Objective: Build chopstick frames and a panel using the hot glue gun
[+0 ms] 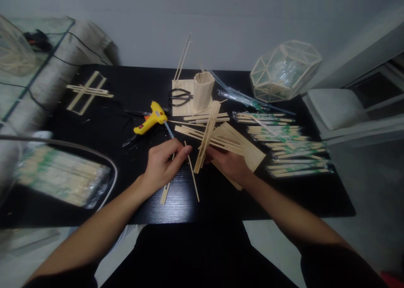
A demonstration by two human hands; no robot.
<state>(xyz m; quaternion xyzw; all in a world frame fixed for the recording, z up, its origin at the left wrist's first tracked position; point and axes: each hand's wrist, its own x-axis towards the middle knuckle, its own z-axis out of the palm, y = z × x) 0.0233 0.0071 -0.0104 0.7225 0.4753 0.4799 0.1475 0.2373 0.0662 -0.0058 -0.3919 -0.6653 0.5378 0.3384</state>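
Note:
My left hand (164, 164) is closed in a pinch on thin wooden sticks (166, 191) that run under it toward the table's front edge. A single loose stick (192, 174) lies just right of it. My right hand (229, 165) grips a bundle of wooden sticks (208, 132) standing slanted over a flat panel of glued sticks (246, 147). A yellow glue gun (151, 117) rests on the black table (104, 124) just beyond my left hand, nozzle pointing toward it.
Black scissors (179, 97) and a stick-built cup (203, 92) stand at the back. A faceted stick-frame shape (284, 69) sits back right. Wrapped chopstick packs (284, 145) lie at right, a bag of them (59, 174) at left. A crossed stick frame (88, 91) lies back left.

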